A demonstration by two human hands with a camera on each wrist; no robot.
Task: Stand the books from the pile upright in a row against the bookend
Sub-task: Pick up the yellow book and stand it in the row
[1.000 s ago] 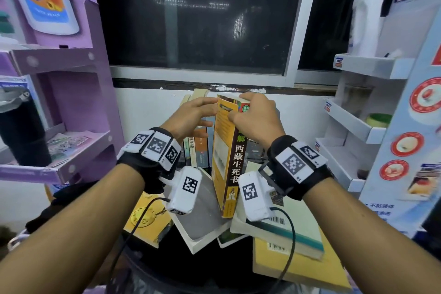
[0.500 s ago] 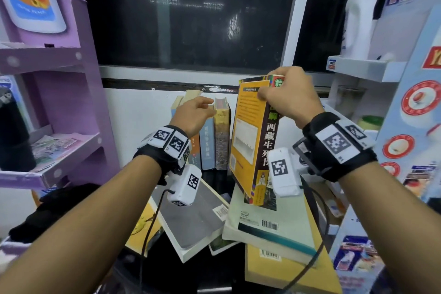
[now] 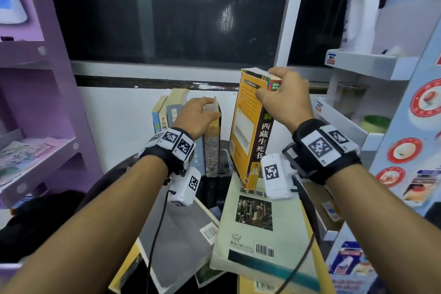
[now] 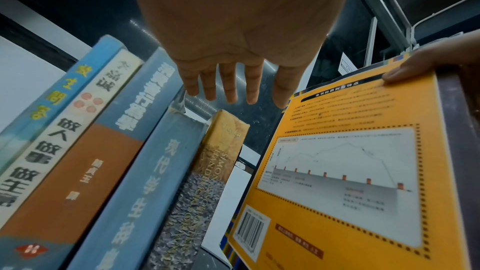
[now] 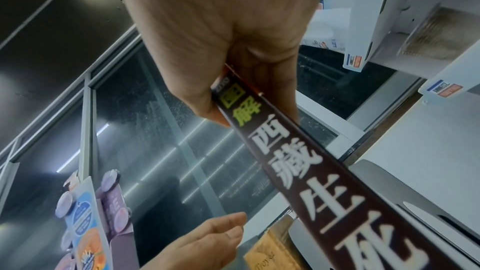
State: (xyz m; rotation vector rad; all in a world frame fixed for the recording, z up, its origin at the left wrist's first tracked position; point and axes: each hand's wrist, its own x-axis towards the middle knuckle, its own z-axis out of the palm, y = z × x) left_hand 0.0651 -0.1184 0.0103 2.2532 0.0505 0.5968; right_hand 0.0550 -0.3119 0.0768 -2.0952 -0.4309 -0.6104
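My right hand [image 3: 274, 94] grips the top corner of a yellow book [image 3: 245, 131] with a dark brown spine [image 5: 311, 182]. It holds the book upright, a little tilted, above the pile. A gap separates it from a row of standing books [image 3: 212, 148] on its left, which lean slightly left. Over the top of that row lies my left hand [image 3: 202, 112], its fingers [image 4: 233, 89] straight and holding nothing. The pile in front has a pale green book [image 3: 262, 229] on top and a grey book [image 3: 181, 229] beside it. I cannot make out the bookend for sure.
A purple shelf unit [image 3: 35, 79] stands close on the left and a white shelf unit [image 3: 358, 62] with a white bottle [image 3: 362, 7] on the right. A dark window [image 3: 167, 7] is behind the row. Wrist-camera cables hang over the pile.
The yellow book has moved up and to the right, away from the row. My left hand has let go of it and moved onto the tops of the standing books.
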